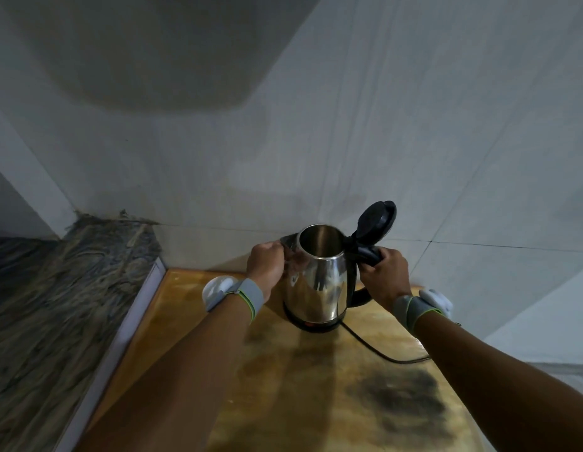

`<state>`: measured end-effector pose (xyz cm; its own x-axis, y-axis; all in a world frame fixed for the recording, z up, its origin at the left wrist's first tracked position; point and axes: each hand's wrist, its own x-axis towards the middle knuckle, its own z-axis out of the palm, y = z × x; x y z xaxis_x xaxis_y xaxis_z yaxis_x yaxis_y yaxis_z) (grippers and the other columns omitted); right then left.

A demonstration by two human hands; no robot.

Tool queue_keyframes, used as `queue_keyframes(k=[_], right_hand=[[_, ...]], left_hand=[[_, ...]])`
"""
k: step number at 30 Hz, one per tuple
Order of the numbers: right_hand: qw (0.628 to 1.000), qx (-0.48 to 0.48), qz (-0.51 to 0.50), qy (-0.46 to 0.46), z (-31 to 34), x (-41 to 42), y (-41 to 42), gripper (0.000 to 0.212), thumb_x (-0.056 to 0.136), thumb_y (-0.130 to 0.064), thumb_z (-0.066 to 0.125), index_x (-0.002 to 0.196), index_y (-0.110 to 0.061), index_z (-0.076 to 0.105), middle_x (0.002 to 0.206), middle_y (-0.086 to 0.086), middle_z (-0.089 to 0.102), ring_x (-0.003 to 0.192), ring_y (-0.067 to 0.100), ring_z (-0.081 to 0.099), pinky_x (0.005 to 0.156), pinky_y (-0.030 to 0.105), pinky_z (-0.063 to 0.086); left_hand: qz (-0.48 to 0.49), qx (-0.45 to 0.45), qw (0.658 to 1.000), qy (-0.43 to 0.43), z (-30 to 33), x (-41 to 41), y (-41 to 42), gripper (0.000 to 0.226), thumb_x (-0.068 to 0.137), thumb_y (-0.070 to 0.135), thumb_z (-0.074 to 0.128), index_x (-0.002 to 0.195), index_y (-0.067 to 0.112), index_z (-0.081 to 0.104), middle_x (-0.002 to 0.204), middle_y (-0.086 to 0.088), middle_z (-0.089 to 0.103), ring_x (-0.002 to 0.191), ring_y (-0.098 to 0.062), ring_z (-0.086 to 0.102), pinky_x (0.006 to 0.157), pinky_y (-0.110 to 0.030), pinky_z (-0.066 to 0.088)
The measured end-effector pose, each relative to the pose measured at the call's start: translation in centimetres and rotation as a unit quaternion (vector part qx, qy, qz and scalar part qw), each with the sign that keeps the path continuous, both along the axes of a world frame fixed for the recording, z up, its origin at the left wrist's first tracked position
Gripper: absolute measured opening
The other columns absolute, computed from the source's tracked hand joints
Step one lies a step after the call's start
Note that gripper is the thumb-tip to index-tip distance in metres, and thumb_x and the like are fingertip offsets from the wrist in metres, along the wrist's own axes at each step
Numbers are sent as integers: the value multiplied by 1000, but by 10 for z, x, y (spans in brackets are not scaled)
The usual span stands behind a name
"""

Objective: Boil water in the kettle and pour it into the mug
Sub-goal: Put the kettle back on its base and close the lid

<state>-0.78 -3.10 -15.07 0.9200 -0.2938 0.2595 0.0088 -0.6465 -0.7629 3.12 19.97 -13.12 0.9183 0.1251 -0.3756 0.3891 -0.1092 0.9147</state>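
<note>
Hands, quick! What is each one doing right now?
Left hand: closed against the side of the kettle, near the spout.
Right hand: closed around the kettle's black handle; the lid is open.

Kettle (316, 282) sits on its base (313, 325) at the far end of the table (316, 402), close to the wall (381, 125) behind. Lid (378, 220) hinged up, on the kettle's right. Left hand (266, 263) at the spout side, right hand (386, 272) on the handle. Cord (378, 352) runs from the base toward the right. Counter (55, 305) left of the table.
</note>
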Motion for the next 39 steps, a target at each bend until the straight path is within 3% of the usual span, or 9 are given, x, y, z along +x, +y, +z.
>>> queue_keyframes(k=[10, 13, 22, 25, 29, 31, 33, 36, 39], right_hand=[[999, 6, 1, 32, -1, -6, -2, 22, 83, -14, 71, 80, -33, 61, 68, -15, 62, 61, -3, 60, 52, 9, 41], [999, 11, -4, 38, -1, -6, -2, 22, 82, -13, 70, 79, -33, 61, 69, -15, 62, 62, 0, 60, 55, 10, 42], [997, 12, -11, 79, -2, -5, -7, 10, 81, -18, 70, 88, -24, 65, 76, -7, 65, 70, 11, 63, 68, 35, 58], [995, 9, -8, 95, 1, -7, -7, 14, 81, -20, 70, 95, -19, 65, 80, -4, 65, 74, 14, 63, 68, 32, 55], [993, -20, -3, 115, 10, -14, -6, 29, 76, -31, 67, 101, -19, 59, 89, 0, 65, 78, 16, 60, 70, 32, 52], [993, -8, 17, 113, 15, -18, -7, 38, 73, -36, 64, 107, -22, 57, 98, -1, 66, 85, 17, 61, 74, 35, 52], [993, 26, 59, 97, 24, -23, -7, 46, 72, -46, 64, 112, -25, 55, 103, -5, 66, 90, 12, 60, 73, 27, 47], [991, 73, 101, 57, 39, -28, -3, 57, 72, -66, 65, 115, -30, 54, 103, -18, 63, 94, -3, 58, 73, 15, 39], [992, 60, 106, 24, 46, -29, 1, 63, 71, -79, 59, 115, -34, 53, 101, -19, 62, 94, -5, 57, 76, 15, 39]], left_hand=[[-3, -6, 1000, 7, 0, -1, -2, 41, 78, 41, 47, 90, 14, 75, 112, -18, 76, 110, -41, 70, 102, -57, 57], [-7, -1, 1000, 10, 1, -2, 0, 37, 88, 36, 49, 96, 10, 74, 113, -20, 76, 111, -43, 69, 103, -58, 56], [-4, 24, 1000, 11, 8, -4, -2, 26, 104, 30, 52, 99, 14, 72, 114, -18, 75, 108, -38, 71, 99, -55, 60], [-3, 31, 999, 16, 9, -5, -4, 24, 106, 29, 52, 100, 14, 70, 116, -18, 74, 108, -37, 70, 98, -53, 61], [-2, 25, 999, 27, 11, -6, -2, 35, 106, 27, 53, 127, 4, 69, 124, -16, 71, 106, -36, 67, 95, -46, 63], [-1, 26, 999, 20, 12, -7, -1, 30, 104, 25, 55, 117, 5, 72, 121, -17, 72, 99, -33, 67, 92, -46, 64], [0, 19, 1000, 15, 16, -9, -2, 22, 102, 22, 56, 104, 7, 71, 118, -19, 74, 95, -33, 67, 90, -46, 64], [4, 12, 1000, 11, 21, -11, -2, 21, 101, 20, 57, 107, 5, 72, 118, -21, 74, 100, -34, 71, 89, -46, 64], [5, 9, 1000, 8, 27, -15, -2, 16, 102, 19, 59, 107, 8, 70, 119, -20, 74, 108, -38, 72, 87, -45, 64]])
